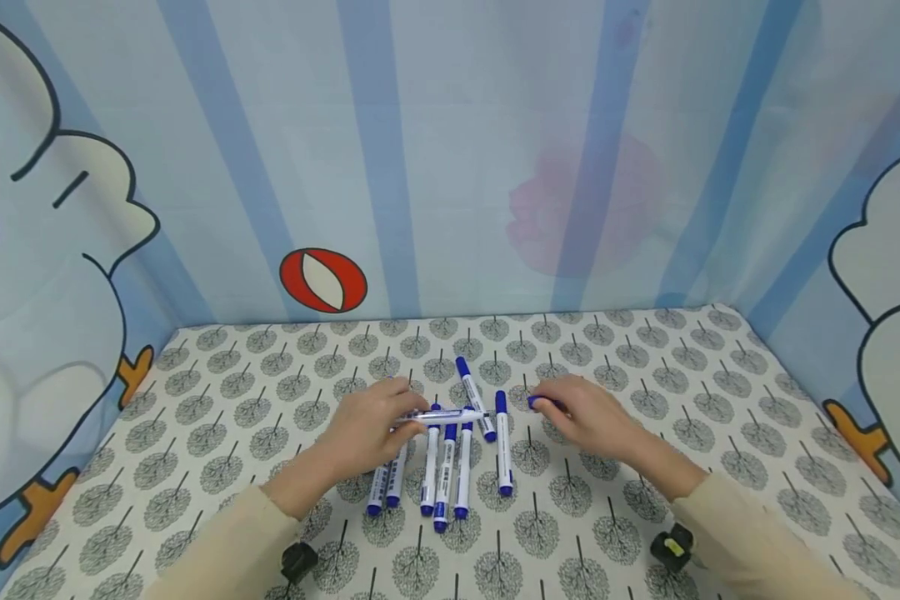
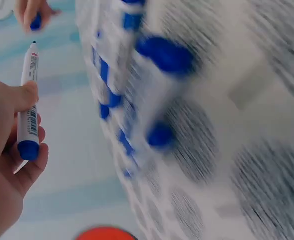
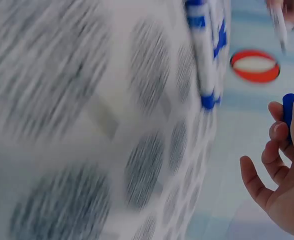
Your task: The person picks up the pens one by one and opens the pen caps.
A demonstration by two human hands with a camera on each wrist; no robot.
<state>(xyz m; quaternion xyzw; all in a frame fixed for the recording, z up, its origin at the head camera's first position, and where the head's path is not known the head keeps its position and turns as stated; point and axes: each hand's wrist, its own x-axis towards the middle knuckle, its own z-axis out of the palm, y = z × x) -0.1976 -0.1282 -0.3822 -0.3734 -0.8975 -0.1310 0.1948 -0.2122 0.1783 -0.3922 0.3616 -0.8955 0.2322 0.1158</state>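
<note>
In my left hand (image 1: 375, 423) I grip a white whiteboard marker (image 2: 30, 95) with a blue end plug, its dark tip bare and pointing toward the other hand. My right hand (image 1: 587, 415) pinches a blue marker cap (image 3: 288, 111) between thumb and fingers, apart from the tip. Below and between the hands, several capped blue-and-white markers lie on the cloth. One marker (image 1: 503, 446) stands out at the right of the group, and a slanted marker (image 1: 474, 395) lies farther back. The left hand partly hides the leftmost markers.
A tablecloth (image 1: 255, 375) with a grey tree print covers the table. Behind it hangs a blue-striped curtain (image 1: 465, 167) with cartoon figures and a red ball print (image 1: 323, 280). Each wrist has a small black device, such as the right one (image 1: 672, 547).
</note>
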